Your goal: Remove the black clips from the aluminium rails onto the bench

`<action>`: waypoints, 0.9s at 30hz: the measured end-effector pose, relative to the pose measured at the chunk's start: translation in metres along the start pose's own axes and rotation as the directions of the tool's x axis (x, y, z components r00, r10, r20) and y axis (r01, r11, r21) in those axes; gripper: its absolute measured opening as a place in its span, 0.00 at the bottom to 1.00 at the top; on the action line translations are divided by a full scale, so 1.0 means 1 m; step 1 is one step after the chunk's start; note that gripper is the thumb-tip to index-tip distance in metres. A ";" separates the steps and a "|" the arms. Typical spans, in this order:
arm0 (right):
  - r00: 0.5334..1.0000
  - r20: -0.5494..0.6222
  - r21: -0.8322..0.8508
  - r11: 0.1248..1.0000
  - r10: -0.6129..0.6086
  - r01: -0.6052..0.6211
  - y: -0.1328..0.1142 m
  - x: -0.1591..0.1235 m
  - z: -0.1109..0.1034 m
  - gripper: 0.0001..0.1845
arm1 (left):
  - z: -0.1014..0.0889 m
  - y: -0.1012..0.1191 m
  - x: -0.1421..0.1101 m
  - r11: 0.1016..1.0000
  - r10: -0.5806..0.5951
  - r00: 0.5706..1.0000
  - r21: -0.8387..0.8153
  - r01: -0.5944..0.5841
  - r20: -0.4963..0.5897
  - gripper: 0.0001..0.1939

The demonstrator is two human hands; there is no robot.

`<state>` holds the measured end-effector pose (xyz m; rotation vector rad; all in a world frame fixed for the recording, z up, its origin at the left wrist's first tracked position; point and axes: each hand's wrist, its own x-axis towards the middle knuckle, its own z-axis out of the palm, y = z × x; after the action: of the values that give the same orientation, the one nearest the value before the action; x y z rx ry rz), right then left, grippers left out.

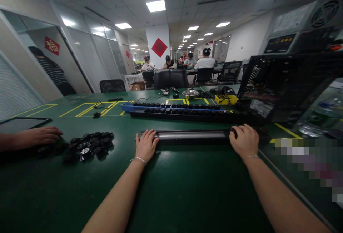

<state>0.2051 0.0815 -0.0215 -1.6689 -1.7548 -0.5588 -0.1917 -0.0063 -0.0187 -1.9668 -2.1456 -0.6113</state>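
dark bar (193,135) lay crosswise on the green table (187,186), just nearer me than the loaded rack (182,117). my left hand (146,145) was clamped on its left end, my right hand (245,140) on its right. black parts (91,145) sat heaped leftward, near another person's hand (46,135).

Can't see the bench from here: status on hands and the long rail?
Left hand on long rail, left end; right hand on its right end. Rail lies on green table. Nothing atop it between hands; rows of black parts beyond.
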 end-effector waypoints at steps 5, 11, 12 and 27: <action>0.997 0.001 0.025 0.996 -0.080 0.080 -0.002 0.000 0.002 0.17 | -0.001 0.006 -0.006 1.000 0.008 0.999 0.030 -0.007 -0.044 0.23; 0.993 0.057 0.035 0.994 -0.107 0.105 -0.012 -0.002 -0.003 0.18 | -0.001 0.012 -0.011 0.992 0.047 0.997 0.116 -0.041 -0.055 0.23; 0.992 0.063 0.038 0.994 -0.107 0.105 -0.014 -0.002 -0.004 0.18 | 0.000 0.012 -0.012 0.991 0.052 0.997 0.126 -0.045 -0.055 0.24; 0.996 0.064 0.214 0.976 -0.055 0.040 -0.043 -0.007 -0.010 0.15 | 0.001 0.016 -0.009 0.992 0.034 0.999 0.121 -0.030 -0.038 0.24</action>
<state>0.1642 0.0652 -0.0136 -1.5167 -1.8392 -0.3233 -0.1748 -0.0132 -0.0195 -1.9058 -2.0719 -0.4986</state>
